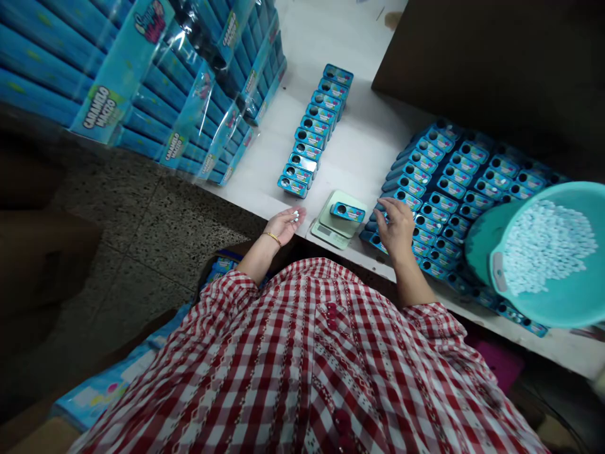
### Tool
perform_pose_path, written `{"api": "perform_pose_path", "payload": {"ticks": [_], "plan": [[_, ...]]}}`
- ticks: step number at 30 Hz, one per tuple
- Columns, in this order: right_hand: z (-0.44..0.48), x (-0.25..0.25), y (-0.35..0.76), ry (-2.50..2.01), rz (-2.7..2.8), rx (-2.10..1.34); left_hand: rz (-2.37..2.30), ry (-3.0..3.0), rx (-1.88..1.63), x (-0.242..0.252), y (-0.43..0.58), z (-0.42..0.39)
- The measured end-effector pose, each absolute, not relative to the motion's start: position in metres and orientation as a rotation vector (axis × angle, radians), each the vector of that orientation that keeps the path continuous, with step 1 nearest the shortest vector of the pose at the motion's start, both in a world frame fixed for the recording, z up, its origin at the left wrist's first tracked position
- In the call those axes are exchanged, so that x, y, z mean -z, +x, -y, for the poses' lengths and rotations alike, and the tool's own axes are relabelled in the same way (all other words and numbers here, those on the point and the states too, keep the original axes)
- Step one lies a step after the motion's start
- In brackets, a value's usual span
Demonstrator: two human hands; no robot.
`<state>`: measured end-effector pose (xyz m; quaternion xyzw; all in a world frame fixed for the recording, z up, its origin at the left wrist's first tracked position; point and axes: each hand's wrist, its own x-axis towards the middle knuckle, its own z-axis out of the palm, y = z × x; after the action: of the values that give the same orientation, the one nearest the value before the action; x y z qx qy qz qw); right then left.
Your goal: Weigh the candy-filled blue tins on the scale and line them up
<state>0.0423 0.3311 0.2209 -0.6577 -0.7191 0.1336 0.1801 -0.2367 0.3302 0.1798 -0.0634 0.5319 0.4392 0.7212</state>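
Observation:
My left hand (pixel 283 227), turned palm up at the table's front edge, holds a few small white candies (pixel 296 216) in its curled fingers. Right of it a small pale green kitchen scale (pixel 326 234) carries one blue candy tin (pixel 348 212) with a round dark opening in its top. My right hand (pixel 397 228) is just right of the scale, over the near left edge of a large block of blue tins (pixel 444 200). Its thumb and fingers are apart, with nothing visible between them; whether the fingertips touch a tin, I cannot tell.
A single row of blue tins (pixel 316 132) runs back across the white table (pixel 354 145). Film-wrapped blue display boxes (pixel 174 107) are stacked at the left. A turquoise bucket (pixel 486 233) of white candies stands at the right. A dark panel (pixel 496 57) rises behind the tins.

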Motion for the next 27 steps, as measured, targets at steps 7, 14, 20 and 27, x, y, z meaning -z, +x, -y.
{"api": "perform_pose_path", "payload": {"ticks": [7,14,20,27], "plan": [[-0.331,-0.215,0.039,-1.855,2.111,-0.436,-1.181,-0.144,-0.961,-0.183,-0.235,-0.333],[-0.33,-0.2,0.024,-1.782,2.249,-0.576,-1.191,-0.13,-0.935,-0.185,-0.231,-0.334],[-0.329,-0.191,0.018,-1.777,2.223,-0.642,-1.176,-0.003,-0.943,-0.202,-0.21,-0.333],[-0.321,-0.204,0.023,-1.707,2.18,-0.557,-1.203,0.774,-0.837,-0.236,-0.169,-0.351]]}}
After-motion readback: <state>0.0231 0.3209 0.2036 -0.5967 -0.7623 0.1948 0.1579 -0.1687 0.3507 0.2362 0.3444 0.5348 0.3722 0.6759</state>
